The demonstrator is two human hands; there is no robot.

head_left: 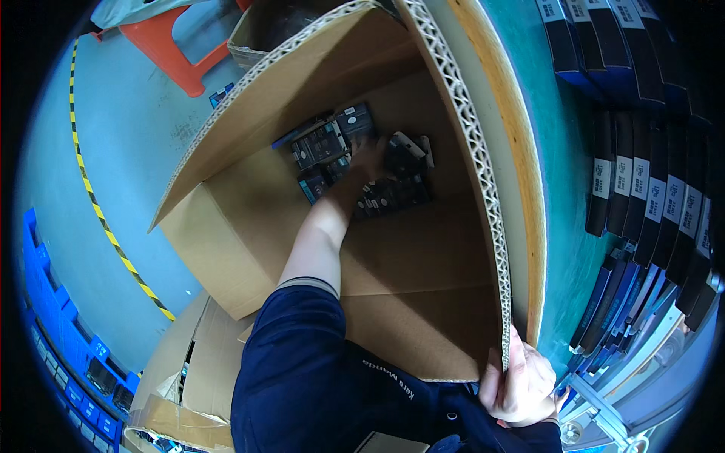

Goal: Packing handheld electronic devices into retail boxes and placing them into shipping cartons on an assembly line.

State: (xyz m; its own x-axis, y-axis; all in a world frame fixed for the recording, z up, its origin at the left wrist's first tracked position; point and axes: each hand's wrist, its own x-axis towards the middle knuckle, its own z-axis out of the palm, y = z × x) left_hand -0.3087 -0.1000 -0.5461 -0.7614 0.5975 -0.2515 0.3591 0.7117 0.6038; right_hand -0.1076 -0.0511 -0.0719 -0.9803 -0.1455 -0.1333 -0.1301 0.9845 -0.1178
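A large, deep cardboard box (408, 264) stands open in front of me. My left arm reaches down into it. In the shadow at the bottom, my left hand (365, 160) is among several small black boxes (319, 145). Its fingers are too dim to show whether they grip one. Just right of that hand lies a dark item with a pale edge (405, 155), tilted against other black packages (393, 196). At the lower right, my right hand (521, 381) is closed around the upper edge of the cardboard box, thumb on the inner side.
A green-topped table (563, 226) with a wooden edge borders the box on the right, bearing rows of black boxes (634, 177). Another carton (215, 362) stands at lower left. Blue bins (72, 332), an orange stool (170, 45) and yellow-black floor tape (98, 208) lie further left.
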